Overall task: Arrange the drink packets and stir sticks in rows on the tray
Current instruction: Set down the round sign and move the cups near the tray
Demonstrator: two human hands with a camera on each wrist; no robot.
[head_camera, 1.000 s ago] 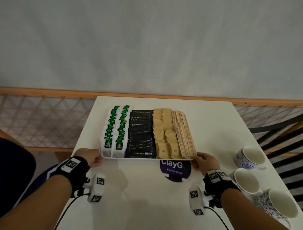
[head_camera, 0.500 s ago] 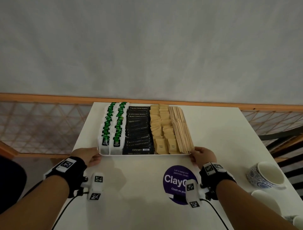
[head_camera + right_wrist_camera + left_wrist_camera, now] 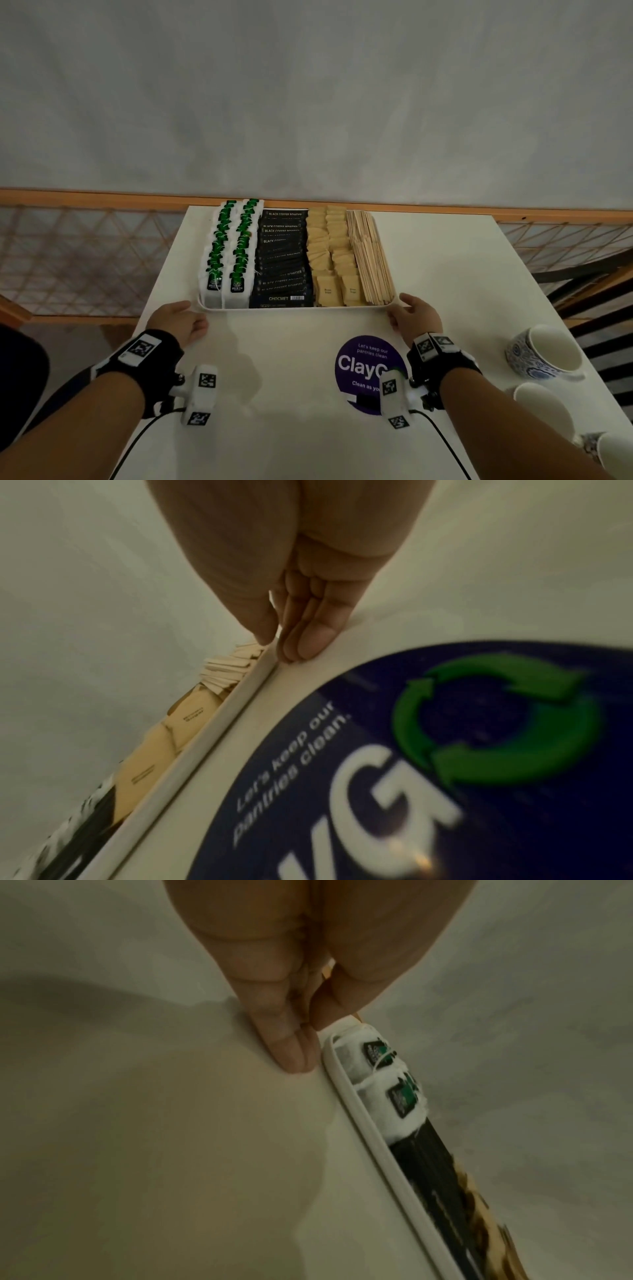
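Observation:
A white tray (image 3: pixel 294 307) lies on the white table (image 3: pixel 445 274), its far end at the table's back edge. It holds rows of green tea bags (image 3: pixel 226 253), black coffee packets (image 3: pixel 282 260), brown sugar packets (image 3: pixel 330 253) and wooden stir sticks (image 3: pixel 371 260). My left hand (image 3: pixel 178 318) lies on the table just off the tray's near left corner. In the left wrist view its straight fingers (image 3: pixel 291 1053) rest beside the rim (image 3: pixel 346 1085). My right hand (image 3: pixel 412 315) is at the near right corner, straight fingers (image 3: pixel 304 645) against the rim (image 3: pixel 219 723), thumb above it.
A round purple sticker (image 3: pixel 368 373) is on the table between my wrists. Three cups (image 3: pixel 544 353) stand along the right edge. Behind and beside the table runs a wooden railing (image 3: pixel 85 195) with rope netting, and a grey wall rises beyond it.
The tray has slid away from me toward the table's back edge, uncovering the purple sticker. My left hand has drawn slightly back from the tray's corner.

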